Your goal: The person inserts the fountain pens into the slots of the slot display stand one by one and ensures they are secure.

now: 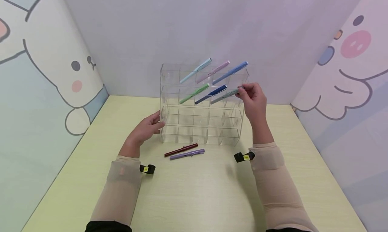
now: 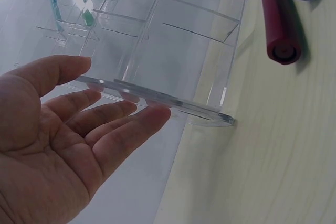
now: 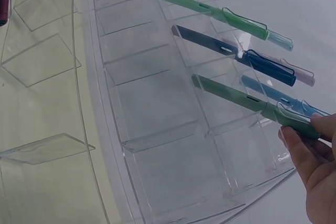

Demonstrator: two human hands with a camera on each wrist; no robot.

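Note:
A clear acrylic rack (image 1: 201, 132) with tiered, divided compartments stands upright on the table. My left hand (image 1: 148, 126) rests at its left side panel, fingers extended along the panel and thumb by the front edge; this hand (image 2: 68, 135) holds no pen. At the rack's right side, my right hand (image 1: 254, 98) pinches the cap end of a grey-green pen (image 1: 224, 96), which slants into the second tier. Beside that pen lean a dark blue pen (image 1: 210, 94) and a green pen (image 1: 194, 93).
The top tier holds a light blue pen (image 1: 195, 70), a pink pen (image 1: 213, 71) and a blue pen (image 1: 230, 73). On the table before the rack lie a dark red pen (image 1: 181, 150) and a purple pen (image 1: 187, 154). A pale wall (image 1: 212, 29) rises behind.

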